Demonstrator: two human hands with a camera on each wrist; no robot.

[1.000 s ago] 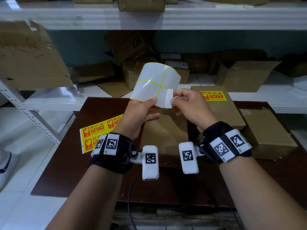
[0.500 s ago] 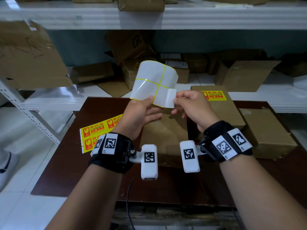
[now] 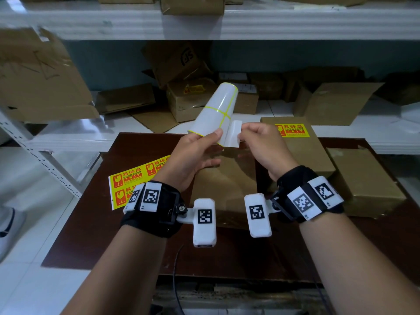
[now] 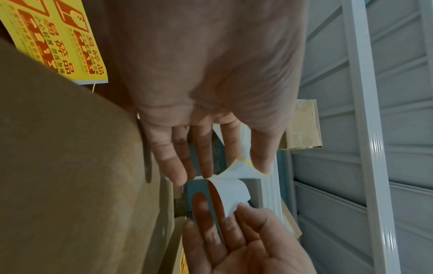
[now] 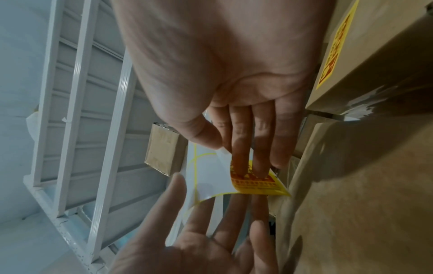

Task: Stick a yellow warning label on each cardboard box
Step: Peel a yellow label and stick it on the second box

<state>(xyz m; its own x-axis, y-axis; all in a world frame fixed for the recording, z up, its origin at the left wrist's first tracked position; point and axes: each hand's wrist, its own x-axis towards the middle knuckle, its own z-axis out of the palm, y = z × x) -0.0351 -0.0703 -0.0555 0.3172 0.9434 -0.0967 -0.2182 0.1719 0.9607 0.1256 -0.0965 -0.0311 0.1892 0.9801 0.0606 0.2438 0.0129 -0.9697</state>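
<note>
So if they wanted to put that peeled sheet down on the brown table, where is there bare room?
The near edge of the table, in front of the label sheet and the middle box, shows bare wood. A narrow strip lies bare behind the label sheet. The right side is crowded: the labelled box and the plain box.

A dark brown wooden worktop (image 3: 95, 226) carries a yellow sheet of red-printed warning labels (image 3: 134, 181) at its left, a plain flat cardboard box (image 3: 223, 187) in the middle, a labelled tan cardboard box (image 3: 302, 151) behind it, and another plain cardboard box (image 3: 363, 180) at the right.
</note>
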